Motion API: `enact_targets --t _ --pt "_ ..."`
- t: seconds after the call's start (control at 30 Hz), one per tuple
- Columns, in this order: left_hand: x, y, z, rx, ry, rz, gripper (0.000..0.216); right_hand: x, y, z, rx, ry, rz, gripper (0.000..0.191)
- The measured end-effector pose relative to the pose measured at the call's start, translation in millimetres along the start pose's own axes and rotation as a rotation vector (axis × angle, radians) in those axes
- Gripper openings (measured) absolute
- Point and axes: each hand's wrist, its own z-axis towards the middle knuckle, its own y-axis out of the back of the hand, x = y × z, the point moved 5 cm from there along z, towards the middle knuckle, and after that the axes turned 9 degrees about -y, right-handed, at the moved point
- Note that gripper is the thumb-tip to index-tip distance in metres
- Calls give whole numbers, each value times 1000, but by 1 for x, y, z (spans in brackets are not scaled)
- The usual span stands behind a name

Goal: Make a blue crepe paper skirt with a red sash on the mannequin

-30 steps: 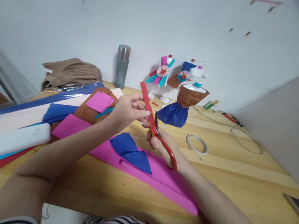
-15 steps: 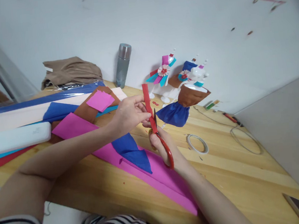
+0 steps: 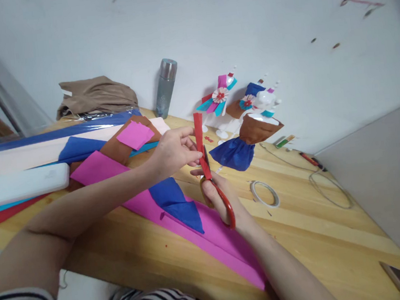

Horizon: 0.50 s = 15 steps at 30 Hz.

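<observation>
My left hand point(image 3: 172, 151) pinches a narrow red paper strip point(image 3: 199, 133) and holds it upright over the wooden table point(image 3: 303, 234). My right hand point(image 3: 217, 197) grips red-handled scissors point(image 3: 222, 200), whose dark blades meet the strip's lower part beside my left fingers. Under both hands lies a long pink paper sheet point(image 3: 218, 244) with a blue paper piece point(image 3: 175, 203) on top of it.
Two paper-dressed white figures point(image 3: 244, 125) stand near the wall, beside a grey bottle point(image 3: 166, 87). A tape ring point(image 3: 264, 193) and a wire loop point(image 3: 329, 188) lie to the right. Coloured paper sheets, a white case point(image 3: 19, 185) and a tan cloth point(image 3: 96, 97) fill the left.
The red strip sits lower between my fingers, with less of it standing above my left hand. The scissors have shifted slightly along it. Both hands stay in the same place.
</observation>
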Motion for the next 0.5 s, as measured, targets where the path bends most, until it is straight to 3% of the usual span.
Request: enact_targets --t 0.2,0.5 --pt "0 -1 1 3 59 -54 40 -3 -1 -1 6 -47 73 61" --pt "2 0 1 6 120 -127 42 6 3 0 -96 -23 -86 49"
